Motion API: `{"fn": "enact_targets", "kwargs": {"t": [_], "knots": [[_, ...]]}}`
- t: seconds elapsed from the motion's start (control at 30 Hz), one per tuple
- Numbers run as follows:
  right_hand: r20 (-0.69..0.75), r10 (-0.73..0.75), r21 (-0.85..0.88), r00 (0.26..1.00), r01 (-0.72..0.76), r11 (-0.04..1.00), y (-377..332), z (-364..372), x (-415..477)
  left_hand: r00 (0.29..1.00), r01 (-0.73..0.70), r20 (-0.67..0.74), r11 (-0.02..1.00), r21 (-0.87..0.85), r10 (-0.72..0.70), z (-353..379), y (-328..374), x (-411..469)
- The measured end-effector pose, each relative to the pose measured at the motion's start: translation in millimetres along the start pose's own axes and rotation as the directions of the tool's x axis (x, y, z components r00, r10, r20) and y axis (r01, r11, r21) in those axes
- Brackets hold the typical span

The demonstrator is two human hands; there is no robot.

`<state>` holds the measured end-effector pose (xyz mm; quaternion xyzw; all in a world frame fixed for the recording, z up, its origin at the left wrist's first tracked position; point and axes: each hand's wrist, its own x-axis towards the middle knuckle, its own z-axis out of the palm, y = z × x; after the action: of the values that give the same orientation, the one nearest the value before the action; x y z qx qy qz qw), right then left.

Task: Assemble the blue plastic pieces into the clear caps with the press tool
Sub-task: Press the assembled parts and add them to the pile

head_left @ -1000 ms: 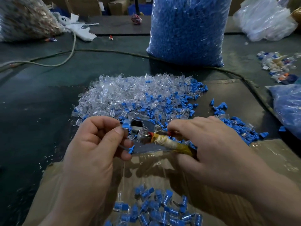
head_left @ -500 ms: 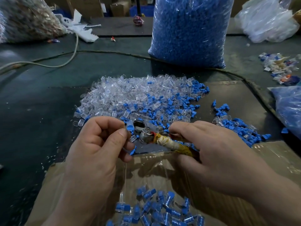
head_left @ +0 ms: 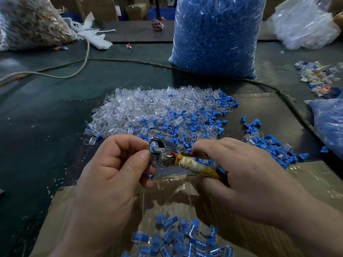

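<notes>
Since a second ago, my left hand (head_left: 111, 173) has seated a blue-and-clear piece (head_left: 154, 145) in the tool (head_left: 167, 156) head, still pinching it. My right hand (head_left: 246, 173) grips the taped handle above the pile (head_left: 157, 112). Pressing seems next.

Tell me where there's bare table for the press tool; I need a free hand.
Bare dark table left of the clear caps pile; also the strip between that pile and the cable. Crowded: scattered blue pieces right of the pile.
</notes>
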<state>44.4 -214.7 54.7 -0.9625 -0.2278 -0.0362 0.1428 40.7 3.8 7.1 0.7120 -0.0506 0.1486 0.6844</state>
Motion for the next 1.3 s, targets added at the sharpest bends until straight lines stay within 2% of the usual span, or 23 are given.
{"fn": "enact_targets", "kwargs": {"t": [0.43,0.67,0.77,0.87,1.03,1.23,1.3], "knots": [[0.138,0.016,-0.089,0.99,-0.003,0.996,-2,1,6,1.0,-0.009,0.021,1.0,-0.009,0.009,2,-1,-1],[0.104,0.032,-0.043,0.994,-0.027,0.999,-5,1,6,1.0,0.0,0.014,1.0,-0.025,0.0,3,3,-3],[0.103,0.053,-0.036,0.993,-0.049,0.998,-3,4,6,0.999,0.005,-0.052,1.0,0.031,-0.003,3,5,-3],[0.071,0.1,-0.086,0.993,-0.093,0.992,4,10,8,0.99,0.06,-0.13,0.994,0.095,-0.048,-2,-3,0],[0.0,0.162,-0.251,0.987,-0.157,0.955,13,19,18,0.983,0.18,-0.007,0.965,0.192,-0.182,6,-15,-6],[0.061,0.175,-0.261,0.983,-0.154,0.953,14,22,26,0.968,0.246,-0.005,0.946,0.21,-0.25,8,-16,-5],[0.001,0.138,-0.227,0.99,-0.134,0.965,11,22,23,0.968,0.245,-0.007,0.944,0.221,-0.249,11,-11,-6]]}}
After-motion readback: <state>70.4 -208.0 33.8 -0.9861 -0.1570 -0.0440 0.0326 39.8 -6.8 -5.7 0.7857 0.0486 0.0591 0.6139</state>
